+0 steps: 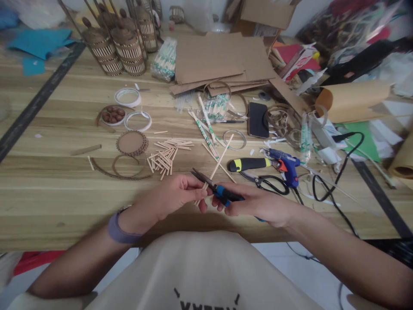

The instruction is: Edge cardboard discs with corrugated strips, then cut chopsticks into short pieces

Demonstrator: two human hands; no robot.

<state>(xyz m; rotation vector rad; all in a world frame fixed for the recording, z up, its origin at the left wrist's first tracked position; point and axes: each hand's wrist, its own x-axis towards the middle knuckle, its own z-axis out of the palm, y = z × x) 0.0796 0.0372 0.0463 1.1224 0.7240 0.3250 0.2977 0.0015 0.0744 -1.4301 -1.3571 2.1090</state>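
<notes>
My left hand [176,194] pinches a pair of thin wooden chopsticks [220,161] that slant up and away to the right. In my right hand [258,204] are long-nosed pliers [222,193] with blue and black handles. Their dark jaws lie across the chopsticks just beside my left fingertips; whether they bite the wood I cannot tell. Just beyond my left hand lies a loose pile of short cut sticks [166,158]. Several paper-wrapped chopsticks [204,131] with green print lie farther off.
To the right are a yellow-and-black cutter [248,164], black-handled scissors [274,184], a blue glue gun [288,165] with its cord, and a phone [258,120]. Cardboard sheets [222,56] are stacked at the back. Left are tape rolls [128,97], a cardboard disc [132,142] and stick-covered lanterns [129,49].
</notes>
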